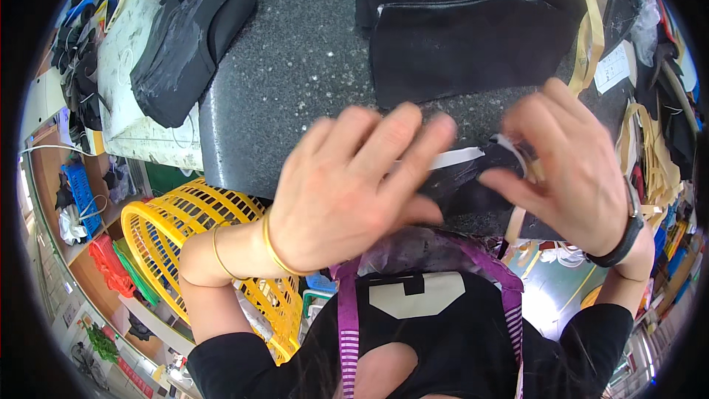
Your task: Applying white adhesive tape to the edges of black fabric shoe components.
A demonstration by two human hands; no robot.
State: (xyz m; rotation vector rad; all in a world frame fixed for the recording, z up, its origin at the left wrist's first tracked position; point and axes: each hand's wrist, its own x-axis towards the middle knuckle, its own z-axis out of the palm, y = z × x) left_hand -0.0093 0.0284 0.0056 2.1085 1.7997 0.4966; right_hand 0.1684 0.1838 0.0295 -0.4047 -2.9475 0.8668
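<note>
The left hand is hovering flat over a small black piece at the near edge of the dark speckled tabletop, its fingers extended and close together, covering the piece's left part; whether they are touching it I cannot tell. The right hand is curling over the piece's right end, its fingers seeming to be pinching the edge near a white strip that is running across the piece, though the grip is partly hidden.

The piece is looking thin, light and limp, like cut fabric or foam sheet, so it is likely bending and sliding easily. Holding it by an edge or corner with a light pinch, while the other palm is pressing it flat, seems the surest hold. The strip looks flimsy and apt to peel or crease.

Larger black sheets are lying further back, and a yellow basket is sitting below the tabletop's left corner.
</note>
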